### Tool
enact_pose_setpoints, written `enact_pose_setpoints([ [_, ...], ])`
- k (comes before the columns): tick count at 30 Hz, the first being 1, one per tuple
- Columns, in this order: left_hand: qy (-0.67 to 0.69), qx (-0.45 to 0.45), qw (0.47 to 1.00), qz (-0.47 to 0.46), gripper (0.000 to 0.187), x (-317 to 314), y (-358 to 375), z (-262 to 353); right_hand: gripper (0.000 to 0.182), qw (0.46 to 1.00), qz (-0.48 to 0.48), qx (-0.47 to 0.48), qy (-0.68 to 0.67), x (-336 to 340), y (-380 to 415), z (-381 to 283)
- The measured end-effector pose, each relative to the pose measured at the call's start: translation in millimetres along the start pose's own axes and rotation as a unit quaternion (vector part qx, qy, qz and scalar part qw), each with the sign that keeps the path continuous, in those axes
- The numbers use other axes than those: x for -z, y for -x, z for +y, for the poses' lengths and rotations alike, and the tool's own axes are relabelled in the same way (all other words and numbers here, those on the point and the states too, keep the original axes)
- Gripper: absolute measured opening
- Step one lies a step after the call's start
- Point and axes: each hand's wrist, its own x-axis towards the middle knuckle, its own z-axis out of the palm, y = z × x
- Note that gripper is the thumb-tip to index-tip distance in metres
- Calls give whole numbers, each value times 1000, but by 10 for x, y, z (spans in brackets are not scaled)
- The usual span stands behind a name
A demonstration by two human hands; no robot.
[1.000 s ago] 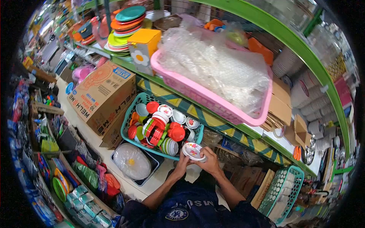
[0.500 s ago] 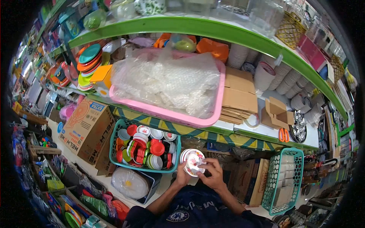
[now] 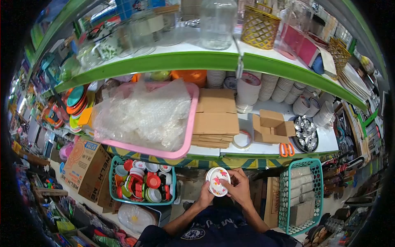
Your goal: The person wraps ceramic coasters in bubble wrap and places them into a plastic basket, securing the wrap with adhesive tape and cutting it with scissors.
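Note:
Both my hands hold a small stack of white bowls with a floral print (image 3: 217, 181), tilted on edge in front of my chest. My left hand (image 3: 205, 196) grips the stack from below and behind. My right hand (image 3: 237, 187) holds its right rim, fingers curled over the patterned face. Just left of my hands sits a teal basket (image 3: 142, 200) filled with several red, green and white small dishes and lids. Above it, on the shelf, rests a pink tray (image 3: 187, 136) piled with bubble wrap.
Flattened cardboard (image 3: 216, 118), a tape roll (image 3: 242, 139), an open small box (image 3: 272, 125), orange scissors (image 3: 286, 150) and stacked white bowls (image 3: 248, 90) lie on the shelf. A teal basket (image 3: 300, 197) stands at right, a cardboard carton (image 3: 82, 164) at left.
My view has swung up and to the right, showing the upper shelf with glass jars. The bowl stack has risen toward the shelf edge and tilted more upright in my hands.

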Motion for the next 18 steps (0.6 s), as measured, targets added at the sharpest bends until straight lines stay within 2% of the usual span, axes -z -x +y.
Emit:
enact_pose_setpoints([
  [5, -20, 7, 1000, -19, 65, -133, -268, -161, 33, 998, 14, 31, 47, 322, -156, 15],
  [7, -42, 6, 999, 9, 65, -138, -360, -252, 33, 998, 7, 45, 49, 394, -212, 53],
  [11, -23, 14, 1000, -3, 66, -156, -434, -193, 33, 999, -6, 20, 40, 420, -288, 3],
  [13, 102, 33, 993, -55, 55, -115, -422, -144, 33, 998, -14, 34, 54, 382, -310, -14],
  [17, 71, 15, 997, -37, 59, -16, -308, -68, 34, 996, -54, 35, 60, 237, -329, -8],
  [18, 43, 17, 999, 6, 61, -9, -249, -33, 34, 994, -79, 33, 75, 193, -331, -18],
])
